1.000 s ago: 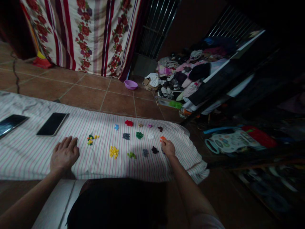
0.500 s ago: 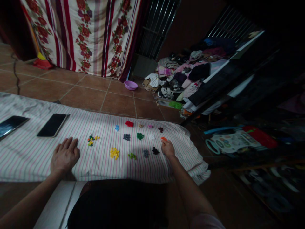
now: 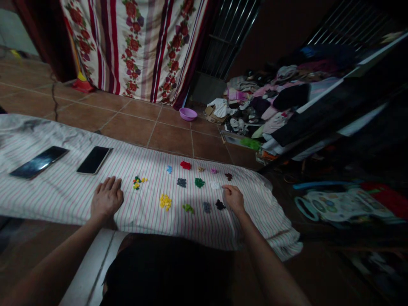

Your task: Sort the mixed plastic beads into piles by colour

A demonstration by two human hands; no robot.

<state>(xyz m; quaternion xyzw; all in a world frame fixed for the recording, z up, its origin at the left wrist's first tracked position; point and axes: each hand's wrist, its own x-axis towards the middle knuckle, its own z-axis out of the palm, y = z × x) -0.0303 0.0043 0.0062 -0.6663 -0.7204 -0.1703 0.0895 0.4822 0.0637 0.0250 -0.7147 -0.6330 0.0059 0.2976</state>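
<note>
My left hand (image 3: 106, 197) lies flat on the striped cloth (image 3: 143, 221), fingers spread, holding nothing. To its right is a small mixed pile of green, yellow and orange pieces (image 3: 137, 182). My right hand (image 3: 234, 199) is closed at the right of the sorted piles, its fingertips beside the white pieces (image 3: 215, 185); anything in the fingers is too small to make out. Near it lie black pieces (image 3: 220, 204), grey pieces (image 3: 207, 207) and dark brown pieces (image 3: 228, 176). Further left sit dark green pieces (image 3: 199, 182), yellow pieces (image 3: 165, 202) and red pieces (image 3: 185, 165).
Two phones, one black phone (image 3: 94, 160) and one shiny phone (image 3: 40, 162), rest on the cloth's left part. Beyond, a purple basin (image 3: 188, 114) stands on the tiled floor near a flowered curtain (image 3: 146, 46). A clothes heap (image 3: 264, 97) is at the back right.
The view has shifted, so everything sits further right in the picture. The orange pieces seen at my right fingertips no longer show. My left hand still lies flat on the cloth.
</note>
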